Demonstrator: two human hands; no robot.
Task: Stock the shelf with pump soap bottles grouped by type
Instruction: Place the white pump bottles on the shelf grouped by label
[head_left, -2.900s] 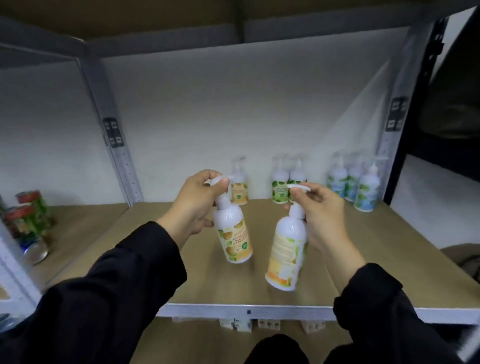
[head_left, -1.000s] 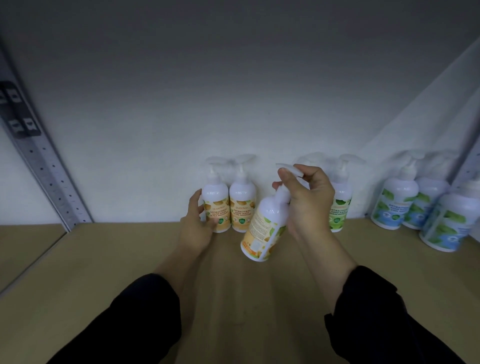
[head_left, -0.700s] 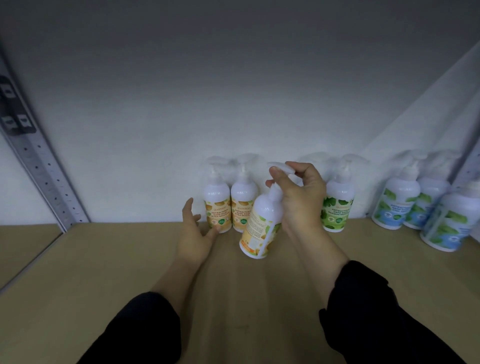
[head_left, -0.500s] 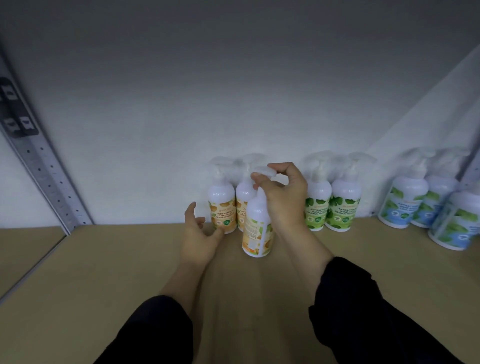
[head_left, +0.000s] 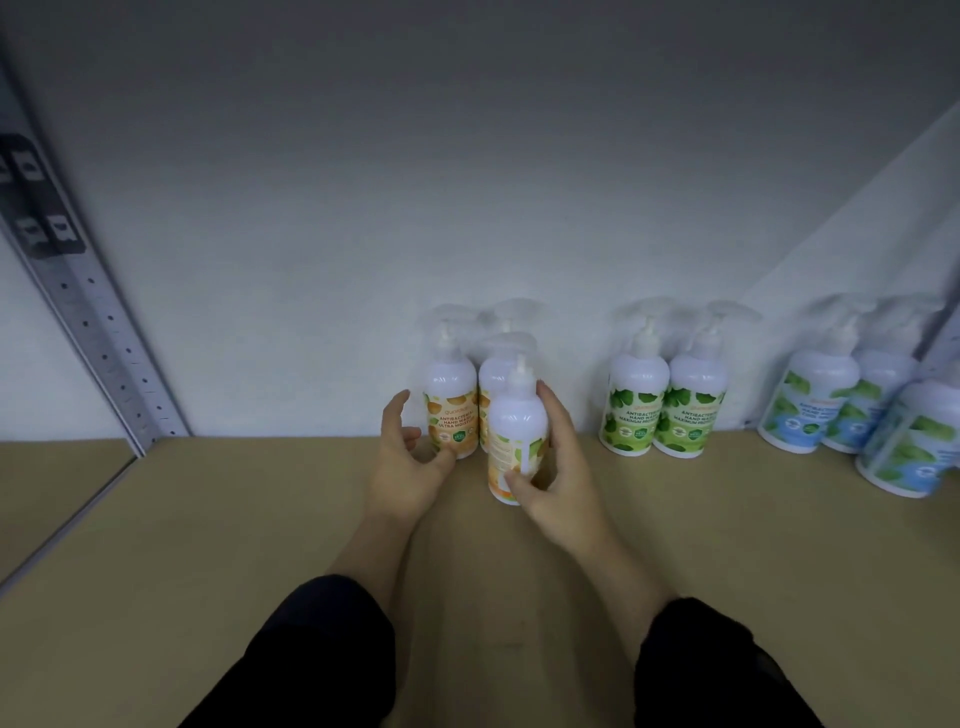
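An orange-label pump soap bottle (head_left: 517, 426) stands upright on the wooden shelf board (head_left: 208, 545), its back label facing me. My right hand (head_left: 553, 478) wraps around its body from the right. Behind it, against the white back wall, stand two more orange-label bottles (head_left: 451, 400); the right one is partly hidden. My left hand (head_left: 408, 462) rests open just left of them, thumb near the base of the left bottle, holding nothing.
Two green-label bottles (head_left: 662, 405) stand to the right at the wall, and three blue-label bottles (head_left: 852, 410) fill the far right corner. A perforated metal upright (head_left: 93, 332) rises at the left. The shelf board stretches bare towards me.
My right hand set the tilted orange bottle upright in front of the other two and slid from its pump head down to its body. My left hand stayed beside the back bottles.
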